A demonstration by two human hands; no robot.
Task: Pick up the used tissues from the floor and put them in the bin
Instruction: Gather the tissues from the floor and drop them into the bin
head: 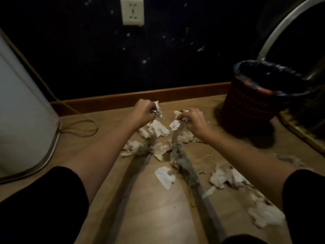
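White tissues [159,128] under both hands [143,110], each closed on a crumpled wad.

head cam | looks forward-down, close over floor [144,208] | faces wall [88,59] | dim, possibly blurred

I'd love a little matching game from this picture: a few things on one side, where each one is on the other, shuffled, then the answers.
Things:
1. bin
2. wall socket
3. cord
4. left hand

Places or states:
A. high on the dark wall
B. closed on a crumpled tissue
C. on the floor at the right, lined with a black bag
D. looped on the floor beside the white appliance

Pairs: 1-C, 2-A, 3-D, 4-B
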